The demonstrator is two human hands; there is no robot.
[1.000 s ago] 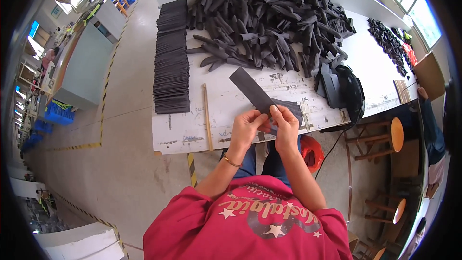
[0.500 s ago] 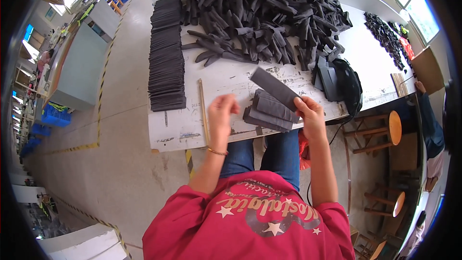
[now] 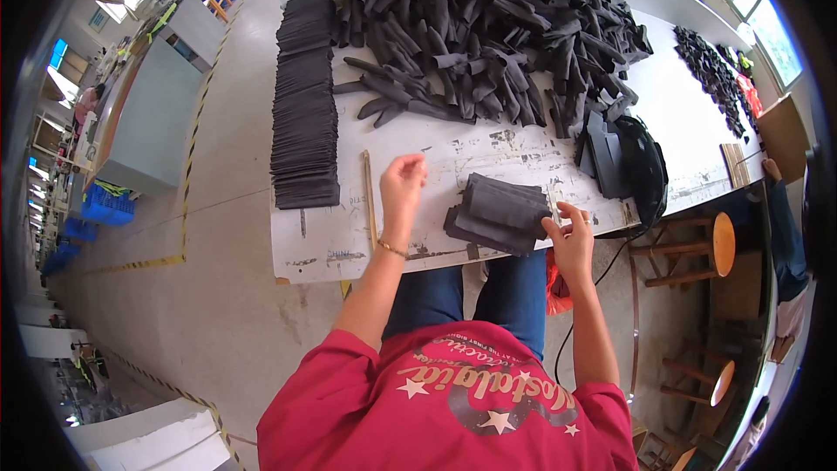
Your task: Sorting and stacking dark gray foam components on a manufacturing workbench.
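Table (image 3: 488, 153): white, scuffed work surface, taken here as the landmark.

Heap of black strips (image 3: 497, 26): piled loose at the far middle of the table; unchanged over the last second.

Row of stacked black pieces (image 3: 305, 105): laid along the left edge of the table, also unchanged.

Small stack of folded pieces (image 3: 499, 212): now laid down at the near edge of the table. A second ago a long strip was held up and worked between both hands; half a second ago it was being lowered. One piece is judged finished and added to this stack.

Thin stick (image 3: 369, 201): on the table, left of the small stack.

Left hand (image 3: 403, 181): lifted off the piece, fingers loosely curled, grip holding nothing.

Right hand (image 3: 571, 235): at the stack's right end, fingers spread, touching its edge.

Hard to make out: the dark bundle at the right of the table; the stack's piece count.
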